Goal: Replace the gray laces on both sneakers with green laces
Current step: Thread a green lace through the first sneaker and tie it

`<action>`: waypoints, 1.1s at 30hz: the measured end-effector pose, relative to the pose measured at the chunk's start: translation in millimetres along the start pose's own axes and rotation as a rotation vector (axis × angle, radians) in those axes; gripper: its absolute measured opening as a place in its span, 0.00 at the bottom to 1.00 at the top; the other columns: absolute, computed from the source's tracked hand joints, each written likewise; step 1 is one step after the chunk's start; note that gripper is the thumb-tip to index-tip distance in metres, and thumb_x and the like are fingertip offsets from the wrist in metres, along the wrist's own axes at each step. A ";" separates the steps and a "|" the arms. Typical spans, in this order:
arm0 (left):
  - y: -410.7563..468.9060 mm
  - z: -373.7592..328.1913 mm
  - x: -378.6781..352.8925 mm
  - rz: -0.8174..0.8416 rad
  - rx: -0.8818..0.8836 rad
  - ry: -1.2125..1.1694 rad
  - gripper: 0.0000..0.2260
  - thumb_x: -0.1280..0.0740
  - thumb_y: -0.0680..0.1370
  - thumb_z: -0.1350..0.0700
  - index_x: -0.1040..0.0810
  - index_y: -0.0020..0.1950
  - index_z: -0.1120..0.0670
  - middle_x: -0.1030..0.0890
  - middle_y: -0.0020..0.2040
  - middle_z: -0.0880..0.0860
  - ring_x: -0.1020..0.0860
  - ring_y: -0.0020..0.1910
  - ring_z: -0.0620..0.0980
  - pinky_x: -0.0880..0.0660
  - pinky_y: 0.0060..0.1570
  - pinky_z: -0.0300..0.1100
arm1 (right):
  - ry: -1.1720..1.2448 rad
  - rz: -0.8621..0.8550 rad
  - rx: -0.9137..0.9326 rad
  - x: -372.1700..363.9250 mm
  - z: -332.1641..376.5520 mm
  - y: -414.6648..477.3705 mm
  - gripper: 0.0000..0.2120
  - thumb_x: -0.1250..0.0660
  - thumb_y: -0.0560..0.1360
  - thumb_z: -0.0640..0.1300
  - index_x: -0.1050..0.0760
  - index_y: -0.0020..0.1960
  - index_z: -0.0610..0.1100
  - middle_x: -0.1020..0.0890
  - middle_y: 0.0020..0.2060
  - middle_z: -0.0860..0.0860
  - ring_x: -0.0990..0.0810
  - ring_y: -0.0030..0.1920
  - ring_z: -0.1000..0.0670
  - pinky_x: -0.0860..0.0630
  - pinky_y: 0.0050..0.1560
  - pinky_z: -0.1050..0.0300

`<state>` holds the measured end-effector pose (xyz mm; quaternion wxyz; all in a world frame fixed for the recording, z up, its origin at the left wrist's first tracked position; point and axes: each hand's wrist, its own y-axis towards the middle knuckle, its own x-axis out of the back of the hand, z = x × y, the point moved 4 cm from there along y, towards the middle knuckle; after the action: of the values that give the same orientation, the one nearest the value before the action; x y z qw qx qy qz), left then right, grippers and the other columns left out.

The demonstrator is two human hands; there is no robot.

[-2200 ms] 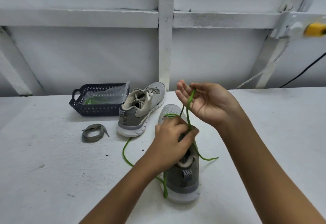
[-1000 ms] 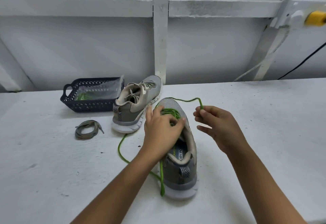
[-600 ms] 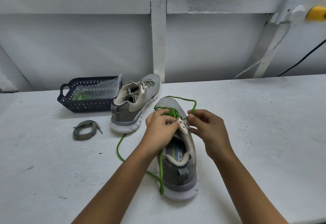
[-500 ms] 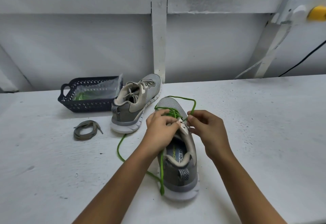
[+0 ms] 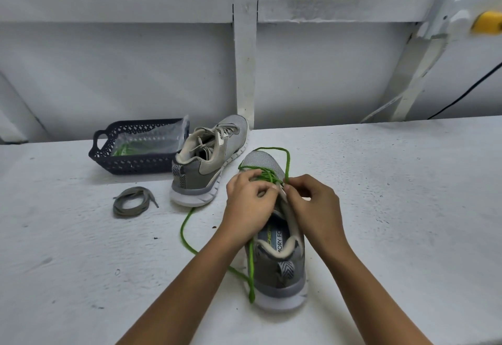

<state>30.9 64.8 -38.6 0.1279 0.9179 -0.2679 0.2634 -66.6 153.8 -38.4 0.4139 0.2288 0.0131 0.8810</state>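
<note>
Reaching in from the bottom edge with both bare forearms, converging over the lacing of the near sneaker [image 5: 282, 268]. Gripping that shoe's upper eyelet edge with the curled fingers of the left hand [image 5: 248, 200], knuckles up. Pinching the green lace [image 5: 187, 238] between thumb and forefinger of the right hand [image 5: 315, 206], just beside the left and almost touching it.

Looping one run of the lace out over the toe and back to the right fingertips. Trailing the other run off the shoe's left side, across the table [image 5: 394, 208] and back along the heel.

Working at the middle of a white painted, rough, speckled tabletop, against a white panelled wall with an upright post [image 5: 244, 59]. Pointing the near sneaker toe-away, with the far sneaker [image 5: 209, 165] just behind and left of it, wearing pale gray lacing.

Sharing the table with a coiled gray lace [image 5: 130, 203] lying left, well apart from the hands, and behind it a dark perforated basket [image 5: 127, 165] holding a clear plastic bag [image 5: 154, 138] of something green.

Showing gray mesh uppers, thick white soles, a flat woven gray lace and a round, cord-like green one.
</note>
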 end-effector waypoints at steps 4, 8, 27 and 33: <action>-1.2 2.8 -2.6 -0.001 -0.063 0.075 0.07 0.33 0.74 0.57 0.17 0.50 0.52 0.30 0.65 0.48 0.41 0.70 0.48 0.44 0.68 0.36 | -0.026 0.009 -0.025 -2.1 -2.0 -3.9 0.09 0.36 0.77 0.45 0.20 0.41 0.48 0.19 0.43 0.50 0.23 0.44 0.55 0.34 0.41 0.75; -1.6 1.3 -2.3 -0.017 -0.080 0.113 0.04 0.34 0.75 0.57 0.20 0.46 0.54 0.30 0.66 0.49 0.41 0.69 0.48 0.40 0.68 0.43 | 0.035 0.065 -0.040 -8.6 -2.5 -9.4 0.01 0.33 0.74 0.50 0.22 0.44 0.55 0.21 0.44 0.54 0.23 0.45 0.61 0.30 0.44 0.70; 4.2 -0.8 53.9 -0.359 0.059 -0.734 0.08 0.46 0.83 0.60 0.31 0.45 0.54 0.19 0.39 0.48 0.19 0.42 0.46 0.22 0.51 0.43 | 0.324 0.196 -0.268 -11.6 -6.7 5.1 0.05 0.32 0.74 0.40 0.21 0.48 0.48 0.19 0.49 0.43 0.21 0.44 0.51 0.24 0.46 0.59; 13.8 24.9 92.4 -0.516 0.255 -0.735 0.10 0.48 0.82 0.60 0.35 0.43 0.51 0.31 0.33 0.51 0.34 0.22 0.43 0.35 0.22 0.35 | 0.355 0.134 -0.276 -15.5 -13.6 3.3 0.04 0.31 0.73 0.41 0.20 0.47 0.46 0.17 0.47 0.46 0.19 0.49 0.51 0.23 0.52 0.56</action>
<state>99.9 4.9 -6.9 -0.0278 0.9954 -0.0240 -0.0887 -66.0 142.5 -55.9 0.3729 0.0116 -0.0502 0.9264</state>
